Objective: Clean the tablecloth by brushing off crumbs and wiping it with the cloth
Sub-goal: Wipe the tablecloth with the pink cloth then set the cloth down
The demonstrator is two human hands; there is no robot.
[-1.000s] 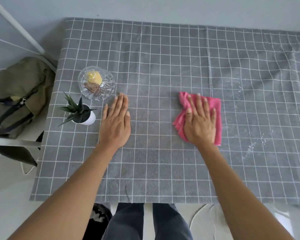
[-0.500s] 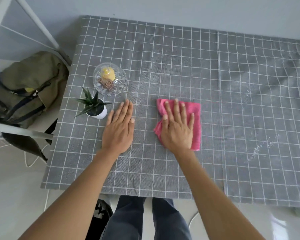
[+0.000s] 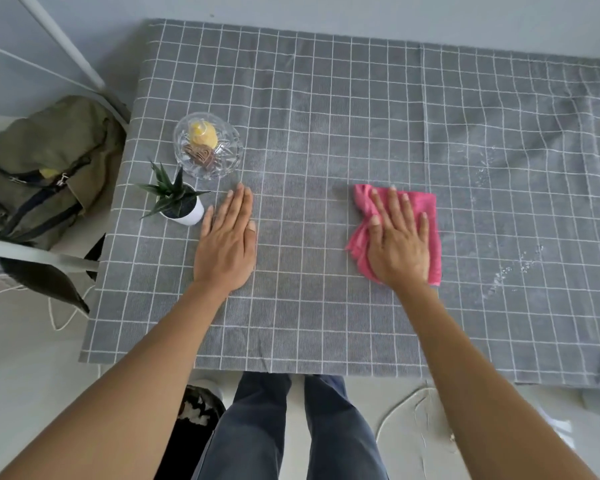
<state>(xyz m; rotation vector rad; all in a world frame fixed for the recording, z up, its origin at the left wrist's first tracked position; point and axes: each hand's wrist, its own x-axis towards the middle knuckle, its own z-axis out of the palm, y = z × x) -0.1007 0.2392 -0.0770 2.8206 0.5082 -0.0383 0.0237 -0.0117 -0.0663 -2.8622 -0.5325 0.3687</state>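
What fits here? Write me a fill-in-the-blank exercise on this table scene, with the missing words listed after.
1. The right hand presses flat on a cloth whose colour is ____.
2. The left hand lies flat on the bare tablecloth, with ____ under it.
3. The white crumbs lie to the ____ of the cloth.
4. The small potted plant stands right next to a glass ____.

Missing words: pink; nothing; right; dish

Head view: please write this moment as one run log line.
right hand flat on pink cloth | left hand flat on tablecloth | crumbs remain right
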